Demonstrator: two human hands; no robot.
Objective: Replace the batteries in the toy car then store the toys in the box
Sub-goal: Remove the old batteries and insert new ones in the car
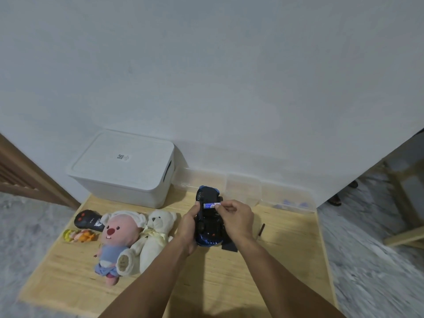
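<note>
Head camera looked down: the left hand (188, 228) gripped the upturned blue toy car (208, 220) above the wooden surface (275, 267), while the right hand (236, 218) had its fingers (223, 206) pinched on a blue battery (211, 205) lying across the car's underside. The white lidded box (124, 168) sat closed at the back left, plush toys (137, 239) beside the car.

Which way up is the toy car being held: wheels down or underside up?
Underside up. The toy car shows its dark chassis and wheels to the camera, steadied by the left hand, while the right hand holds a battery over it.
</note>
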